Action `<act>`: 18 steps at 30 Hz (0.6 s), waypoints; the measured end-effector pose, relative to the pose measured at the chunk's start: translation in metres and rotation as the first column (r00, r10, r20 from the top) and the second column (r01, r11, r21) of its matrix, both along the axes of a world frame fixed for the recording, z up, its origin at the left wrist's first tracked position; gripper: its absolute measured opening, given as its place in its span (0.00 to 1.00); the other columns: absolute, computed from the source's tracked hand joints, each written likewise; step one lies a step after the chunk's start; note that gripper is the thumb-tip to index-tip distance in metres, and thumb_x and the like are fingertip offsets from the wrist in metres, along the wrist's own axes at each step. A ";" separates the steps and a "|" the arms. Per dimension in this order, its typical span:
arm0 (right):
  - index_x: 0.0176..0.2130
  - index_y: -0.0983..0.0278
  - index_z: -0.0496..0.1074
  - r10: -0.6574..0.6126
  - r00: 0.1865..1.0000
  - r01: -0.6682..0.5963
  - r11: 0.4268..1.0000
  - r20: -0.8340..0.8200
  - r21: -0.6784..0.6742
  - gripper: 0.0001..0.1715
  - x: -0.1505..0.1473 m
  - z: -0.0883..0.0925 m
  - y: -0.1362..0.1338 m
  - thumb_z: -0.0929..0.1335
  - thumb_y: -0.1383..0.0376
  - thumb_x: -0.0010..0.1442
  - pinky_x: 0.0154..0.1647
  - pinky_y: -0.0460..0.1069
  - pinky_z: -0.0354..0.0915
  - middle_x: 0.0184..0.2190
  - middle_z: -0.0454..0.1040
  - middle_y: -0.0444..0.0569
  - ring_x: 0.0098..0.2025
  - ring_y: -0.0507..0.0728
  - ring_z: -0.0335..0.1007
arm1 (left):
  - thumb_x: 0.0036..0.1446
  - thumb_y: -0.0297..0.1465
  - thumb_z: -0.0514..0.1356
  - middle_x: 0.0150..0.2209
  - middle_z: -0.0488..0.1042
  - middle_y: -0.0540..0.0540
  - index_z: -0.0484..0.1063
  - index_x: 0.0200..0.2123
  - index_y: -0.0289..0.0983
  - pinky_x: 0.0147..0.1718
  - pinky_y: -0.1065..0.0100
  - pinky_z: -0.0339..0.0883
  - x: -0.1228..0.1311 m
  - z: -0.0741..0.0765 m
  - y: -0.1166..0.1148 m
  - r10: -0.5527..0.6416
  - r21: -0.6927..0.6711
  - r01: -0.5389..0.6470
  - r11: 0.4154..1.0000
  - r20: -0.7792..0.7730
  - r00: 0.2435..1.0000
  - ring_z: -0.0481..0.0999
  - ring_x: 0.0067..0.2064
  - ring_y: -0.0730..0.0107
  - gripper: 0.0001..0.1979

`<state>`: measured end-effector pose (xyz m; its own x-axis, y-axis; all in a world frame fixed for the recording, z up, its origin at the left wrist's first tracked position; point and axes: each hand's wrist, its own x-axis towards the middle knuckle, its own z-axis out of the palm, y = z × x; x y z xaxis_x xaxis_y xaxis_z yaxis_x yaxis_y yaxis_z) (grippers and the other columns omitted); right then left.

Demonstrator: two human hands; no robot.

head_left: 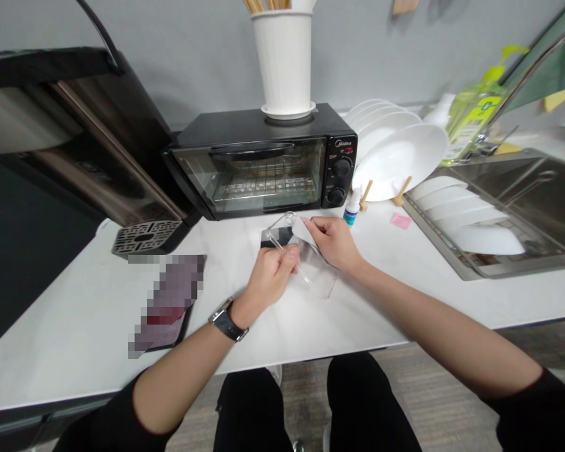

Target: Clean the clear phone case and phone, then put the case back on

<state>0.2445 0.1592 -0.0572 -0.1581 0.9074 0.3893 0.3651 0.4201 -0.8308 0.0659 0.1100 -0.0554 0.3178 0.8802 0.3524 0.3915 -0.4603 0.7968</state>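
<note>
A clear phone case [321,282] is tilted above the white counter, gripped by my left hand [274,276] with the thumb pressed on its edge. My right hand [335,242] pinches a small white wipe or piece of paper [303,231] against the case's upper part. I cannot tell which material it is. Behind the case, a dark flat piece [277,236] shows in part; my hands hide the rest. Just beyond my right hand stands a small white bottle [352,210] with a blue label. A phone [176,304], its screen blurred out, lies left of my left forearm.
A black toaster oven [263,176] stands at the back, bearing a white cup [285,63] of sticks. On the left is a coffee machine [145,235]. White plates [400,160], a pink note [401,220] and a sink [461,267] with bowls [484,240] are on the right.
</note>
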 end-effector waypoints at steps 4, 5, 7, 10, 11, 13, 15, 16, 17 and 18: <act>0.33 0.61 0.70 0.226 0.967 -0.225 0.974 -0.119 0.017 0.29 -0.003 0.000 0.000 0.64 0.41 0.69 0.36 0.49 0.62 0.28 0.68 0.44 0.33 0.55 0.65 | 0.71 0.59 0.43 0.17 0.62 0.51 0.65 0.21 0.39 0.24 0.66 0.56 0.000 -0.001 0.001 0.097 -0.004 -0.097 0.995 0.032 0.995 0.64 0.22 0.71 0.36; 0.36 0.61 0.71 0.261 0.955 -0.260 0.965 -0.139 0.028 0.27 -0.003 0.000 0.001 0.64 0.41 0.69 0.38 0.49 0.64 0.30 0.71 0.45 0.35 0.56 0.68 | 0.70 0.59 0.44 0.17 0.62 0.52 0.65 0.21 0.39 0.24 0.66 0.56 -0.001 -0.001 0.001 0.105 0.000 -0.105 0.994 0.034 0.994 0.64 0.22 0.71 0.36; 0.33 0.61 0.70 0.213 0.969 -0.211 0.977 -0.126 0.030 0.28 -0.002 0.000 0.001 0.65 0.41 0.69 0.34 0.48 0.62 0.27 0.68 0.43 0.32 0.55 0.66 | 0.71 0.58 0.45 0.18 0.62 0.52 0.66 0.22 0.39 0.24 0.66 0.56 -0.001 -0.002 0.001 0.100 0.012 -0.100 0.995 0.037 0.994 0.64 0.23 0.71 0.35; 0.22 0.60 0.57 0.028 0.999 -0.027 0.999 -0.034 0.031 0.35 0.000 -0.001 0.000 0.65 0.41 0.69 0.27 0.48 0.53 0.19 0.54 0.39 0.25 0.51 0.52 | 0.72 0.56 0.46 0.19 0.64 0.51 0.66 0.22 0.39 0.24 0.66 0.56 -0.001 -0.001 0.001 0.079 0.033 -0.081 0.996 0.053 0.995 0.65 0.23 0.71 0.34; 0.21 0.60 0.56 0.004 1.000 -0.004 0.999 -0.017 0.036 0.36 0.000 -0.001 0.000 0.65 0.41 0.69 0.27 0.49 0.52 0.19 0.52 0.39 0.24 0.50 0.50 | 0.73 0.55 0.45 0.19 0.64 0.51 0.66 0.22 0.39 0.24 0.66 0.56 -0.001 -0.001 0.000 0.081 0.035 -0.083 0.996 0.065 0.995 0.65 0.23 0.71 0.34; 0.23 0.61 0.62 0.077 0.997 -0.076 0.996 -0.022 0.041 0.32 0.000 -0.002 0.000 0.64 0.43 0.70 0.29 0.48 0.56 0.20 0.59 0.40 0.25 0.51 0.56 | 0.73 0.54 0.45 0.19 0.63 0.51 0.66 0.22 0.39 0.24 0.66 0.56 0.000 0.000 0.000 0.108 0.028 -0.112 0.993 0.105 0.989 0.65 0.22 0.72 0.34; 0.34 0.61 0.72 0.220 0.974 -0.217 0.975 -0.061 0.046 0.26 -0.002 -0.003 0.001 0.64 0.45 0.71 0.35 0.48 0.64 0.27 0.70 0.44 0.32 0.54 0.67 | 0.73 0.55 0.45 0.18 0.63 0.52 0.67 0.23 0.39 0.23 0.67 0.55 0.000 0.000 -0.001 0.153 0.007 -0.156 0.988 0.149 0.977 0.63 0.20 0.73 0.33; 0.39 0.61 0.74 0.275 0.958 -0.272 0.961 -0.076 0.054 0.24 -0.003 -0.004 0.001 0.64 0.46 0.72 0.40 0.49 0.67 0.31 0.74 0.45 0.36 0.56 0.71 | 0.73 0.55 0.46 0.18 0.63 0.53 0.68 0.24 0.39 0.23 0.67 0.55 0.001 -0.001 0.000 0.174 -0.007 -0.175 0.985 0.170 0.970 0.63 0.20 0.74 0.33; 0.41 0.61 0.75 0.294 0.953 -0.290 0.955 -0.077 0.063 0.23 -0.003 -0.004 0.002 0.64 0.47 0.72 0.42 0.50 0.67 0.32 0.75 0.46 0.38 0.56 0.72 | 0.73 0.55 0.46 0.18 0.63 0.53 0.69 0.25 0.38 0.22 0.67 0.55 0.001 -0.002 0.000 0.187 -0.023 -0.186 0.982 0.189 0.964 0.63 0.20 0.74 0.33; 0.40 0.61 0.75 0.271 0.961 -0.267 0.961 -0.058 0.069 0.22 -0.002 -0.003 0.002 0.64 0.48 0.72 0.41 0.49 0.67 0.31 0.74 0.45 0.36 0.56 0.71 | 0.73 0.55 0.47 0.19 0.64 0.52 0.71 0.27 0.38 0.22 0.67 0.56 0.001 -0.003 0.000 0.193 -0.037 -0.190 0.981 0.213 0.958 0.63 0.20 0.74 0.32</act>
